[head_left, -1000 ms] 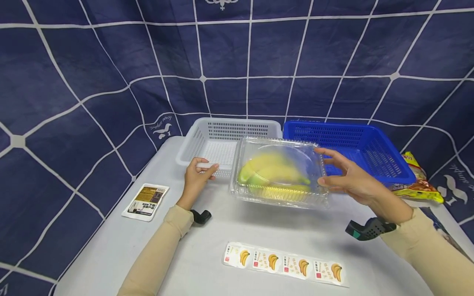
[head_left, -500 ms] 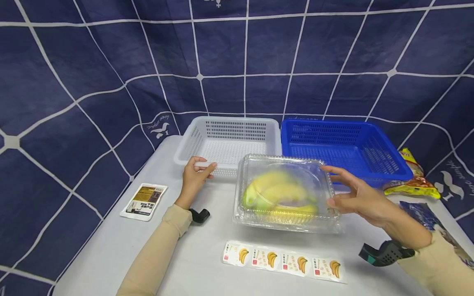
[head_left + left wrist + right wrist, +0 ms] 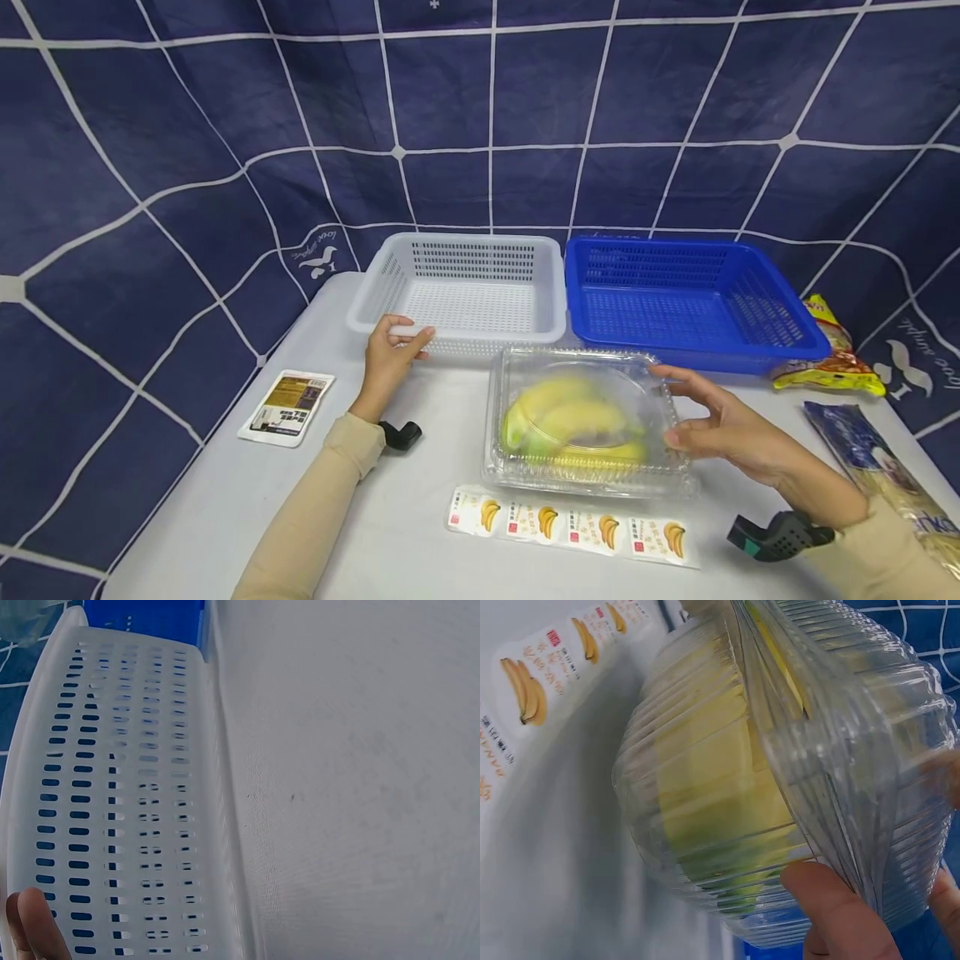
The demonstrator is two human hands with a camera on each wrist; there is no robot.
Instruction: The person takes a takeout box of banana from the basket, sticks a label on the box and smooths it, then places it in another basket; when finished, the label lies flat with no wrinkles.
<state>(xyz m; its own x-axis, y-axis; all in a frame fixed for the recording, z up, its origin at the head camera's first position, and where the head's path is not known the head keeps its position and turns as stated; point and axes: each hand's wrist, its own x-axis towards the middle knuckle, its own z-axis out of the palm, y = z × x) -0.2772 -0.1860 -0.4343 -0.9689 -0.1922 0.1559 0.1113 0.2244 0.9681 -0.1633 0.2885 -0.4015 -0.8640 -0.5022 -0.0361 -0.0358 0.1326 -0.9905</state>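
My left hand (image 3: 390,367) pinches the near rim of a white perforated plastic basket (image 3: 495,336), thumb and fingers over its left front part. Only fingertips (image 3: 41,930) show at the basket's edge in the left wrist view. With my right hand (image 3: 738,433) I grip the right side of a hinged clear plastic box (image 3: 517,473). Inside it lies a bunch of yellow-green bananas (image 3: 573,417), blurred by the lid. In the right wrist view the thumb (image 3: 840,911) presses the box's ribbed side below its edge. A strip of banana-printed labels (image 3: 573,527) lies just in front of the box.
A blue perforated basket (image 3: 697,350) stands right of the white one. A yellow-red snack bag (image 3: 843,367) and a blue-and-clear packet (image 3: 873,454) lie at the right. A white-edged brown packet (image 3: 287,408) lies at the left. Behind hangs a navy curtain (image 3: 540,100) with white lines.
My right hand has brought the box of bananas down and toward me, away from over the baskets to near the label strip. My left hand has stayed on the white basket's rim.
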